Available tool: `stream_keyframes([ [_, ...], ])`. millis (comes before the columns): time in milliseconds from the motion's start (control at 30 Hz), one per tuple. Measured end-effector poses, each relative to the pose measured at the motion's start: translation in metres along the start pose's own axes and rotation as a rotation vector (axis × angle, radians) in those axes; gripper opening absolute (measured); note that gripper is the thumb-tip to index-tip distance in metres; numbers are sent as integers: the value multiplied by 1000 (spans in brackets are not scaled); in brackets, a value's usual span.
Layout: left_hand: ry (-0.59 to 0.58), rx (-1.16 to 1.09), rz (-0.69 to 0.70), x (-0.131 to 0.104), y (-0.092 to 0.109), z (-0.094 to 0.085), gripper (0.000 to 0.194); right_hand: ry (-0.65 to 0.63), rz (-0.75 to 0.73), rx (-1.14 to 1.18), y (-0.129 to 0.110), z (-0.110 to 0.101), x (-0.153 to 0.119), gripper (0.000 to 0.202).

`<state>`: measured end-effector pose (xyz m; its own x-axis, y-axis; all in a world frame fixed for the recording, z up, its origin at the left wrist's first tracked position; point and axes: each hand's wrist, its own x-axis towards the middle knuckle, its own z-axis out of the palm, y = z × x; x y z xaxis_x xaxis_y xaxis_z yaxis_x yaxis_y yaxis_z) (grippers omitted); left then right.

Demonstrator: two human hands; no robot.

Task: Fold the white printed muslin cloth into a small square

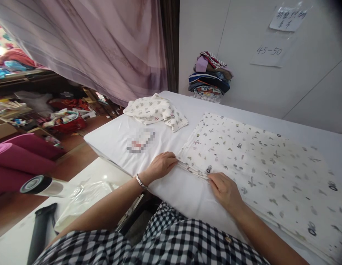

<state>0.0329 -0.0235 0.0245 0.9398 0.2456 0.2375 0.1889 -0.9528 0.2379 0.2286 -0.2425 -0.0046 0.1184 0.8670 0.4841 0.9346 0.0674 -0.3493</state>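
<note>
Pink rolls (20, 156): on the floor side, well left of the left hand; not in use.
Blurred item (140, 141): on the white surface (179, 193), just beyond and left of the left hand; too masked to identify.
Crumpled cloth (157, 110): farther beyond the left hand, loosely heaped; no orderly folding seen.
Left hand (161, 164): fingers closed on the near-left corner of the patterned cloth (259, 162).
Clothes stack (209, 79): beyond both hands, near the wall; items folded and piled.
Right hand (224, 189): thumb and fingers pinching the same near edge, right of the left hand.
Patterned cloth: between the hands and away to their right, lying broad and mostly flat; layers show along the near edge. Judged partway: spreading and layering largely done, edge alignment apparently in hand, compact folding not yet done.
</note>
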Motion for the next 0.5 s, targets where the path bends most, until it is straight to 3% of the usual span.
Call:
stream_keyframes([
  [133, 33, -133, -128, -1, 0, -3, 18, -3, -4, -7, -1, 0, 0, 21],
  [233, 76, -24, -208, 4, 4, -1, 12, 5, -6, -16, 0, 1, 0, 21],
  [500, 124, 227, -28, 22, 1, 9, 36, 7, -20, -9, 2, 2, -1, 21],
])
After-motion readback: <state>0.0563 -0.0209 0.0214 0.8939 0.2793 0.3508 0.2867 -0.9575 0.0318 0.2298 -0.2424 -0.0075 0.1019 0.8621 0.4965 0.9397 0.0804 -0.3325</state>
